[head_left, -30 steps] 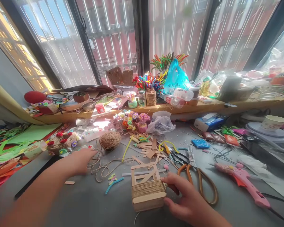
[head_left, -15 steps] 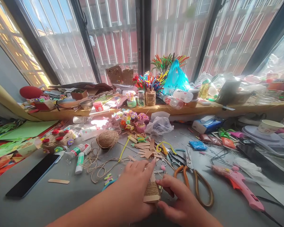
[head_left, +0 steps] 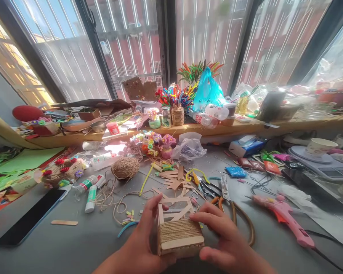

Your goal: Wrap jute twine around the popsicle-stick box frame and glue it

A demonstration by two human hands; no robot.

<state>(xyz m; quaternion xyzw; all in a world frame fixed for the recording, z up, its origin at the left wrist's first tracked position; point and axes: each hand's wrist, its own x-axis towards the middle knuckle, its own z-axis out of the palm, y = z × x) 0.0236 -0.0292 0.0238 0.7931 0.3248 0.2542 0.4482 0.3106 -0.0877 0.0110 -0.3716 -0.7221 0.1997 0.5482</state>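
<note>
Squarely between left grip (head_left: 143,239) and right grip (head_left: 227,238) sits the twine-wrapped frame (head_left: 180,231).

Strong daylight enters through the barred windows (head_left: 131,49), their panes hazy and streaked. A blown-out patch glares behind the jute twine ball (head_left: 125,168); the turquoise plastic bag (head_left: 208,93) glows, backlit. The twine-wrapped craft-stick frame (head_left: 180,230) looks fairly sharp. Wide-angle distortion stretches the smartphone (head_left: 31,217); the right-hand sill clutter (head_left: 326,104) dissolves into haze.
</note>
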